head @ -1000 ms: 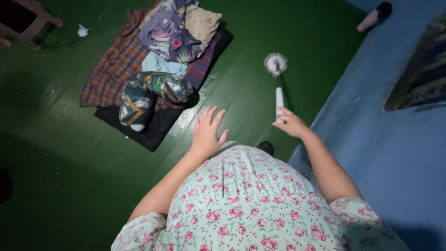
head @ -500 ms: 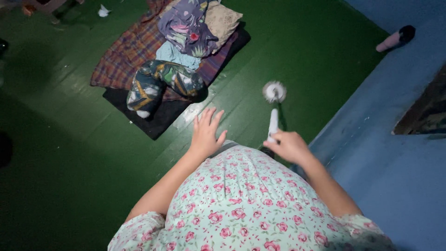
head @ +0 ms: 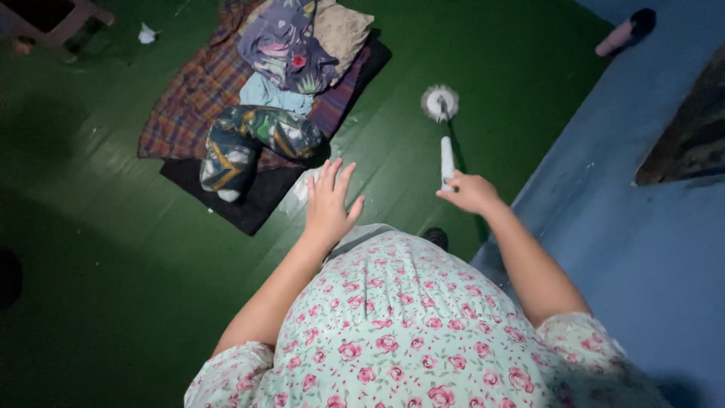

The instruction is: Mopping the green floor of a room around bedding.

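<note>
The right hand (head: 470, 193) is closed around the white handle grip of a light, stiff mop (head: 445, 143), whose round head rests on the green floor (head: 113, 264) beside the blue wall (head: 627, 227), while the left hand (head: 329, 202) hovers spread and empty.

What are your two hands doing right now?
Left hand: open, fingers spread, holding nothing.
Right hand: closed on the white mop handle.

The right hand (head: 470, 193) hides the mop handle's (head: 447, 160) top; the stool (head: 47, 21) (top left) is cut off
</note>
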